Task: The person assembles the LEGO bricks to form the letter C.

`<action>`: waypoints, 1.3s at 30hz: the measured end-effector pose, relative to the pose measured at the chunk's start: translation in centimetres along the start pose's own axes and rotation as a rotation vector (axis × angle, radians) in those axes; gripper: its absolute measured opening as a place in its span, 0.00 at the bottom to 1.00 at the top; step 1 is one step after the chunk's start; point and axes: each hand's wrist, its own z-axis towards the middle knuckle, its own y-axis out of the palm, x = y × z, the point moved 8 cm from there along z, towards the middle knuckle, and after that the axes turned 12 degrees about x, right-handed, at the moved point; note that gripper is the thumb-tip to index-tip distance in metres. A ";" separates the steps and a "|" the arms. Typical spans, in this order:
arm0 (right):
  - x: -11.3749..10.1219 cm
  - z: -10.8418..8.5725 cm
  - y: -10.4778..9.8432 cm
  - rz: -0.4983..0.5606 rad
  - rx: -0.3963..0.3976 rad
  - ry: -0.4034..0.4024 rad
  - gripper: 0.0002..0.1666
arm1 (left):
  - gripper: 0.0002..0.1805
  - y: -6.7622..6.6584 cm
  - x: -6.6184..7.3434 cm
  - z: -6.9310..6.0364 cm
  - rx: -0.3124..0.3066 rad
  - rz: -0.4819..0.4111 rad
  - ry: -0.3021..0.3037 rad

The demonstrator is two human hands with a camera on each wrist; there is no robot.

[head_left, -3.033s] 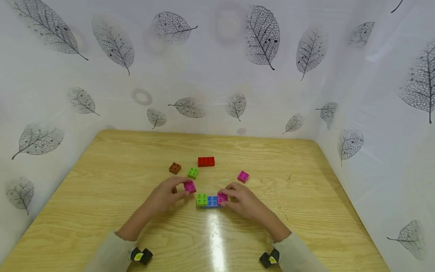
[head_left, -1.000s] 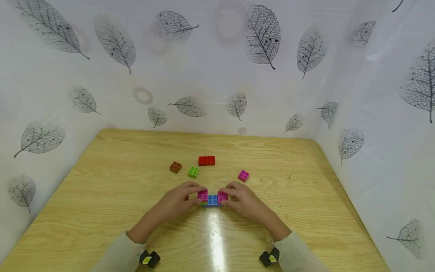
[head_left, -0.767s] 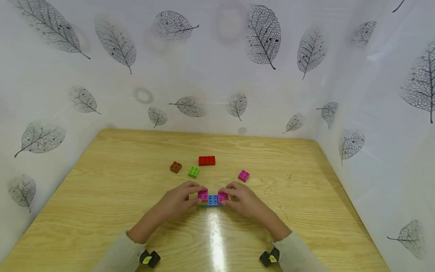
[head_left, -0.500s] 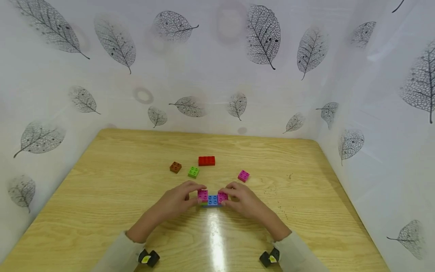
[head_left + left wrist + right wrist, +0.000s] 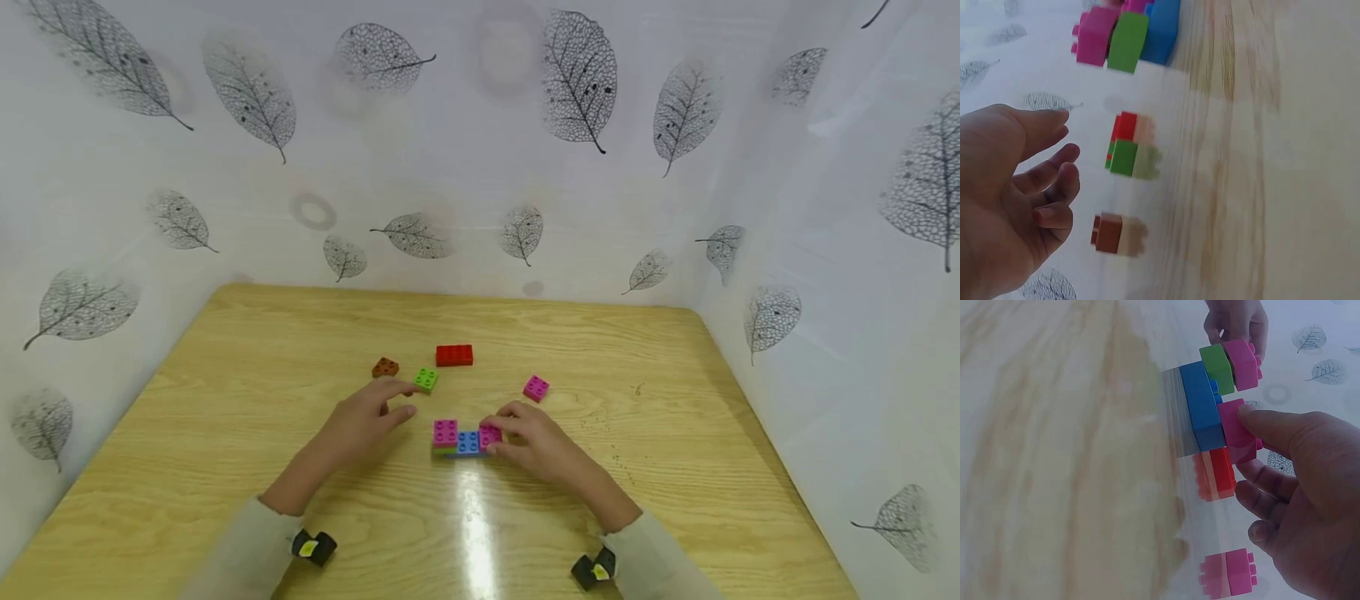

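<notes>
Partly assembled, the brick row (image 5: 468,442) stands mid-worktop (image 5: 660,375), the right hand (image 5: 538,443) pinching its right-end pink brick (image 5: 489,435). Four loose bricks (image 5: 454,357) lie nearer the far edge; left hand (image 5: 358,425) empty, fingers parted.

The right hand (image 5: 1310,490) pinches a pink block (image 5: 1235,432) atop a blue block (image 5: 1200,406).

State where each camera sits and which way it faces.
Head: on the head, facing forward-down over the table; left hand, right hand and sleeves show.
Left wrist: worn there, facing past the left hand toward the loose green block.
Right wrist: worn there, facing the right hand gripping a pink block; left hand beyond.
Wrist views share the blue block.
</notes>
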 end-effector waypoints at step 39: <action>0.4 -0.2 0.4 -0.013 -0.047 0.059 0.23 | 0.31 -1.8 -7.7 5.7 -0.071 -0.094 -0.055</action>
